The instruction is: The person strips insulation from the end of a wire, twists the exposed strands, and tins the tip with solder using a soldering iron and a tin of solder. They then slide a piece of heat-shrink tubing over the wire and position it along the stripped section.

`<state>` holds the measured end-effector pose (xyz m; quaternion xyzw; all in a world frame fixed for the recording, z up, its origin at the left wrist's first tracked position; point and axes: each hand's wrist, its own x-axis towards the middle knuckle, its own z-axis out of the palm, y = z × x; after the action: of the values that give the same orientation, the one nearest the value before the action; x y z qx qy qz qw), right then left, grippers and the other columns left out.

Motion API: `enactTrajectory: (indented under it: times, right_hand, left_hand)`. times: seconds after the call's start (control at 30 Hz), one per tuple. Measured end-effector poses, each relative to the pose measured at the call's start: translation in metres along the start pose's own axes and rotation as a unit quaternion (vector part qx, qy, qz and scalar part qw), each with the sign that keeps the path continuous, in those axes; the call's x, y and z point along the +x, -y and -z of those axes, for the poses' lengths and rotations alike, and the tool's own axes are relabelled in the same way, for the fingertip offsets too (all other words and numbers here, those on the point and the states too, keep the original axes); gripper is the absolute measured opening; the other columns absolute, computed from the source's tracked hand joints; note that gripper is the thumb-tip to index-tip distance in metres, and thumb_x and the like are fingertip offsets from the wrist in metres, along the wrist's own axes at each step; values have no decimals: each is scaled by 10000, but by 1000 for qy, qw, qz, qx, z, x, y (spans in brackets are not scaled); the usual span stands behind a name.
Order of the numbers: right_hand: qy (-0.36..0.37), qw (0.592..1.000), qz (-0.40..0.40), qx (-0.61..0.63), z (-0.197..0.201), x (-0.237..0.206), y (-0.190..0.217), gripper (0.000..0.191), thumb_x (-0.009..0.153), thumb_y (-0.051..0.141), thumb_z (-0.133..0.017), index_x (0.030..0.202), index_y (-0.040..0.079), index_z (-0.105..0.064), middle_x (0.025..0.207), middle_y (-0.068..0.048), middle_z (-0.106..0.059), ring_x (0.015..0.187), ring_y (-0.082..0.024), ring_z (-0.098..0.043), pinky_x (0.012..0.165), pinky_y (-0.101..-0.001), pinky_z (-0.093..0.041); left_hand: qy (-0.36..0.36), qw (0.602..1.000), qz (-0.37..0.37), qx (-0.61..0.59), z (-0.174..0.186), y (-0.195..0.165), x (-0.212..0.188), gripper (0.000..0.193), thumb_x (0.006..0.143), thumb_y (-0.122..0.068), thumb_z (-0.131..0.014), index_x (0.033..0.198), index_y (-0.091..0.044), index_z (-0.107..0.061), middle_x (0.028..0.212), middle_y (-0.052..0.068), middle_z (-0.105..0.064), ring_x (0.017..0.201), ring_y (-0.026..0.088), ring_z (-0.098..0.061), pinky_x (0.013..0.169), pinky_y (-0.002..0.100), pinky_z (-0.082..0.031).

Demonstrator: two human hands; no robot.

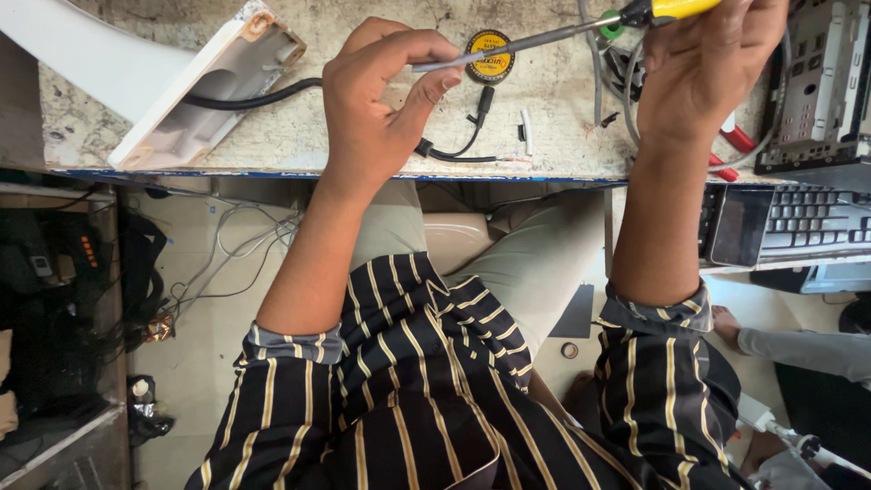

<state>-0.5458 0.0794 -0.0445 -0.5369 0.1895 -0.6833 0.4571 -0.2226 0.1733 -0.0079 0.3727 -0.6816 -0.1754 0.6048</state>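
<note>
The right hand (703, 68) is closed around the yellow handle of a screwdriver (544, 36), held above the surface (299, 136) near its front edge. The left hand (381, 91) pinches the metal shaft's tip between thumb and fingers, perhaps with something small there. A round tin (490, 56) and a black cable (454, 150) lie just beyond.
</note>
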Motion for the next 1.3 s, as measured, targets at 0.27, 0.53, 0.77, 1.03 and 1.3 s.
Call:
enactTrajectory:
  times: [0.27,0.53,0.77,1.03,1.3]
  right_hand:
    - [0,1000,-9,22,-8,-4,-3,250,1213,209,-613,1289,24,-464,984,-123,-613,611,-222,-503,520,-337,-388]
    - [-12,1000,-4,23,-9,0,1,241,1193,191,-603,1317,19,-488,946,-95,-592,643,-179,-482,553,-318,-342]
    - [16,999,52,0,-8,10,3,199,1224,191,-523,1340,32,-500,1036,-136,-685,561,-214,-518,536,-345,-361]
    - [25,999,39,-1,-12,6,3,195,1211,213,-531,1300,44,-494,1024,-120,-672,552,-199,-537,527,-332,-370]
    - [1,1000,-2,13,-15,-2,3,266,1219,247,-602,1308,33,-473,888,-110,-573,580,-196,-489,534,-336,-365]
  left_hand:
    - [-2,999,19,-28,-3,0,-5,180,989,-78,-835,1130,-27,-735,1045,89,-724,984,181,-737,893,298,-591]
    - [-11,1000,9,-12,2,1,-4,189,974,-89,-856,1105,-13,-743,1021,93,-729,956,196,-735,886,295,-594]
    - [-20,999,11,-25,8,2,-6,169,989,-76,-836,1108,-6,-739,1037,99,-729,974,192,-747,898,292,-597]
    - [-11,999,13,-36,7,3,-6,158,996,-63,-831,1115,-11,-740,1039,92,-724,972,187,-752,899,287,-604]
    - [-9,1000,12,-21,4,1,-3,164,981,-57,-840,1107,-21,-741,1034,91,-715,953,187,-743,881,289,-593]
